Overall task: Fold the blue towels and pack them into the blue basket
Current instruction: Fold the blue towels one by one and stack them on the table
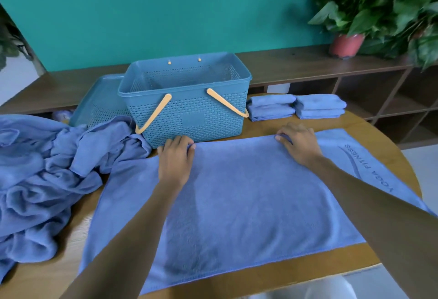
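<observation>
A blue towel (pixel 237 204) lies spread flat on the wooden table, with "YOGA FITNESS" printed near its right end. My left hand (pixel 175 159) pinches the towel's far edge just in front of the blue basket (pixel 187 114). My right hand (pixel 298 143) pinches the same far edge further right. The basket stands open behind the towel, with nothing visible inside and two yellow handles hanging down its front. A heap of unfolded blue towels (pixel 35 168) lies at the left. Two short stacks of folded blue towels (pixel 296 108) sit to the right of the basket.
The basket's blue lid (pixel 99 99) leans behind its left side. A low wooden shelf unit (pixel 355 78) runs along the teal wall, bearing a potted plant (pixel 379 9) at the right. The round table's edge (pixel 407 180) curves close on the right.
</observation>
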